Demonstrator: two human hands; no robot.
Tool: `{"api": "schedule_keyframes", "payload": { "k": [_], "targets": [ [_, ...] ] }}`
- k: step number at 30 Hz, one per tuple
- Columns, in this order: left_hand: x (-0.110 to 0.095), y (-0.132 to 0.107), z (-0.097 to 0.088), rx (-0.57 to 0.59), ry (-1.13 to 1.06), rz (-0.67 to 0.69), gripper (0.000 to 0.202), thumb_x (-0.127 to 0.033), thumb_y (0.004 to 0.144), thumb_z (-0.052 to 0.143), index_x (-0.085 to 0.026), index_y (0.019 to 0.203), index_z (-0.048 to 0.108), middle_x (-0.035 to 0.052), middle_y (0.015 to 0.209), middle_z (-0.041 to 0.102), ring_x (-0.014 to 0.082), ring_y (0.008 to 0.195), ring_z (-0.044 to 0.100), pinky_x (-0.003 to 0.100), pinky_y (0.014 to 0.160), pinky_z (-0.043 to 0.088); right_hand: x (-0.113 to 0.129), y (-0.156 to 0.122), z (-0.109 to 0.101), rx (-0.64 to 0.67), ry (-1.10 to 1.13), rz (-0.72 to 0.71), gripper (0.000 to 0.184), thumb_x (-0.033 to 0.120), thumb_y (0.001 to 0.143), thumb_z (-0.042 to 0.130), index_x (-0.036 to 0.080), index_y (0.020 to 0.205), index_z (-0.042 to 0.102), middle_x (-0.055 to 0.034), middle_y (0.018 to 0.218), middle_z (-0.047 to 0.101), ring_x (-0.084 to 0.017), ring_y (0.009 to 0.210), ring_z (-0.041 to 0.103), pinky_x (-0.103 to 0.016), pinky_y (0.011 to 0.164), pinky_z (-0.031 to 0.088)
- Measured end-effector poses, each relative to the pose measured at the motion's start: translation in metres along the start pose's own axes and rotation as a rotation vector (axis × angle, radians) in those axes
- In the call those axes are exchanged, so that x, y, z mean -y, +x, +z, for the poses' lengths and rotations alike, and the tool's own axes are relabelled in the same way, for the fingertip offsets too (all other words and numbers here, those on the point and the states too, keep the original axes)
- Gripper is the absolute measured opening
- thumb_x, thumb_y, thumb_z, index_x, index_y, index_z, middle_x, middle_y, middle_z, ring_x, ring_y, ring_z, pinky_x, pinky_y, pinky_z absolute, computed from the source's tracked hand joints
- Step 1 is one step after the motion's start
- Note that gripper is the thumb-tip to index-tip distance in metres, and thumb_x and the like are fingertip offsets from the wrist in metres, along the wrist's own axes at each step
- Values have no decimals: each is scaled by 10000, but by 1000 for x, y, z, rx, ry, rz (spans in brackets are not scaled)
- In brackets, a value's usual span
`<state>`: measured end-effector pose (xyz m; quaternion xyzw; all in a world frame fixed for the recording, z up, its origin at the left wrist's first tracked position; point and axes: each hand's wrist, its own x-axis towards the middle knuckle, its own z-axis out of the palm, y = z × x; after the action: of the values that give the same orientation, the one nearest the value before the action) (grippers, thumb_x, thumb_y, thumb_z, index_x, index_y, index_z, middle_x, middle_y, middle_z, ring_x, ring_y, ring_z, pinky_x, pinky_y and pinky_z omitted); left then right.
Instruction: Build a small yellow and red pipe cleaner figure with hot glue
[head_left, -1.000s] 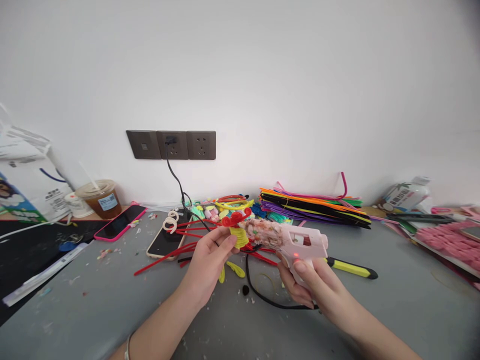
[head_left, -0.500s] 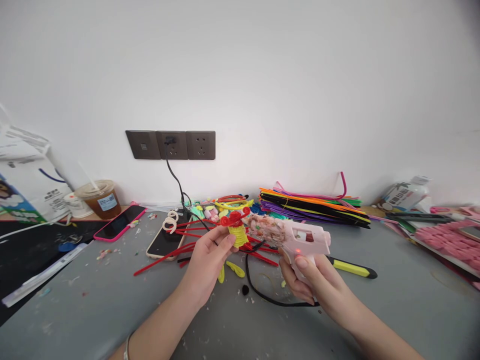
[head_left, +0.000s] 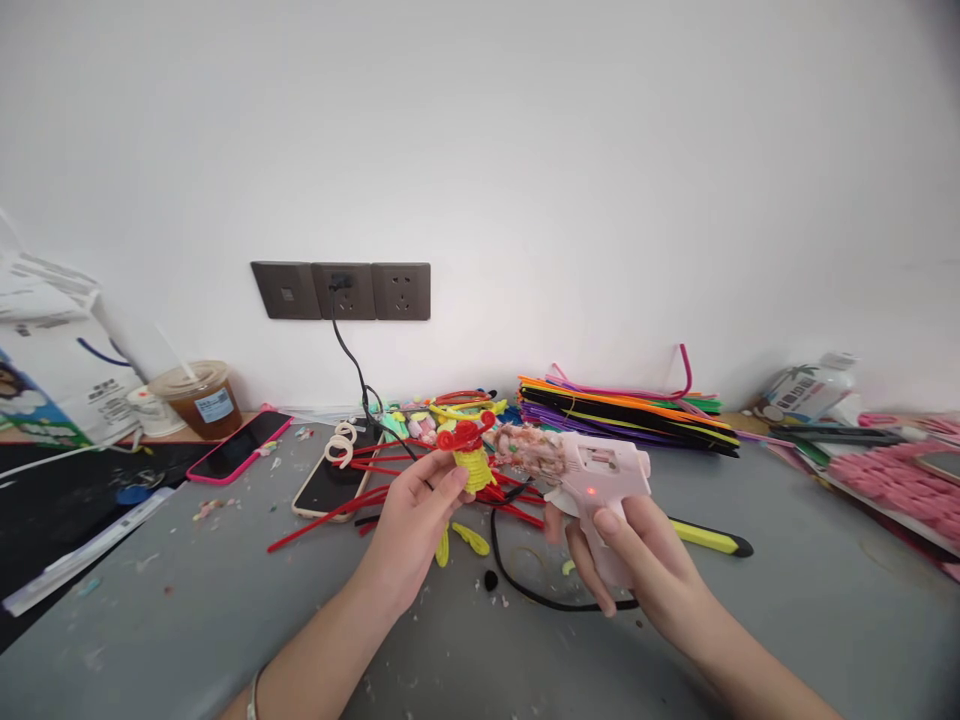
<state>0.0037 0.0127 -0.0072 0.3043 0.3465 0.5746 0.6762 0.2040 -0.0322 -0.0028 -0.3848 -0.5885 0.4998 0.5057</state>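
Between the thumb and fingers of my left hand (head_left: 420,515) is a small pipe-cleaner figure (head_left: 474,468), with a coiled yellow body and a curled red top. My right hand (head_left: 637,550) grips the handle of a pink hot glue gun (head_left: 604,470), its fingers loosened around the trigger. The gun's front is crusted with fuzzy fibres, and its tip points left, close to the figure's red top; whether they touch I cannot tell. A red light glows on the gun's side. Below the figure lie yellow pipe-cleaner loops (head_left: 471,540) and a black pom-pom (head_left: 491,580).
Red pipe cleaners (head_left: 322,520) spread behind my left hand, partly over a phone (head_left: 330,485). A bundle of coloured pipe cleaners (head_left: 630,415) lies along the wall. A yellow-black cutter (head_left: 709,537), a drink cup (head_left: 206,400), a pink-cased phone (head_left: 240,447) and a black cord (head_left: 525,590) are around.
The glue gun has shifted slightly left and tilted a little. My right fingers have loosened and moved forward off the trigger area. The left hand and figure stay nearly still.
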Motion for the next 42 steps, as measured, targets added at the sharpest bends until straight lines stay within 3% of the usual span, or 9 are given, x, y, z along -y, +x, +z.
{"api": "schedule_keyframes", "payload": {
  "k": [4,9,11,13,17,27,32,37,42],
  "targets": [
    [0,0,1,0,-14,8,358,-328,573,929,-148,826,751,39,826,684,135,751,613,266,734,527,2,-1,2,-44,70,-30,423,556,961,501,260,1253,420,-35,860,676,-133,398,548,-292,429,382],
    [2,0,0,-24,-32,6,337,-301,583,924,-154,832,751,25,793,670,138,739,619,273,738,539,6,0,1,-65,88,-58,456,546,947,551,309,1256,315,30,654,642,-206,474,640,-301,459,430],
    [2,0,-1,-22,-33,7,313,-291,610,911,-156,844,753,34,816,680,145,757,628,277,750,545,10,1,1,-77,101,-67,460,544,928,587,320,1218,309,24,703,652,-198,475,636,-292,448,415],
    [2,0,-1,-20,-37,9,294,-273,628,901,-153,851,752,45,841,691,154,776,636,282,757,547,12,2,0,-93,113,-50,447,544,911,610,317,1172,327,16,760,643,-171,438,597,-284,420,383],
    [1,0,-1,-22,-42,1,293,-253,617,906,-151,845,752,50,847,696,154,770,637,283,748,550,12,4,-2,-83,124,1,395,544,908,607,293,1106,374,52,675,566,-110,371,466,-262,402,317],
    [1,1,-2,-18,-22,-21,349,-312,580,926,-163,847,759,41,857,700,145,780,626,277,753,551,6,4,-14,56,216,51,326,531,881,638,255,1006,518,82,492,389,-106,424,265,-276,448,226],
    [0,0,0,-18,-23,-28,300,-267,609,910,-157,841,755,44,838,701,154,773,633,290,758,546,10,4,-14,134,251,115,379,563,826,683,225,950,566,58,544,390,-101,478,251,-260,453,232],
    [-2,-1,1,-23,-15,-39,297,-256,605,911,-154,840,760,46,853,699,149,768,628,282,747,546,8,2,-14,102,305,148,407,556,844,669,231,1062,561,68,523,397,-95,461,234,-246,439,230],
    [0,0,-1,-15,-7,-36,295,-274,620,906,-163,852,763,53,887,710,156,792,634,285,759,550,7,1,-15,67,352,173,446,612,788,706,245,996,562,98,475,348,-73,415,169,-234,405,192]
  ]
}}
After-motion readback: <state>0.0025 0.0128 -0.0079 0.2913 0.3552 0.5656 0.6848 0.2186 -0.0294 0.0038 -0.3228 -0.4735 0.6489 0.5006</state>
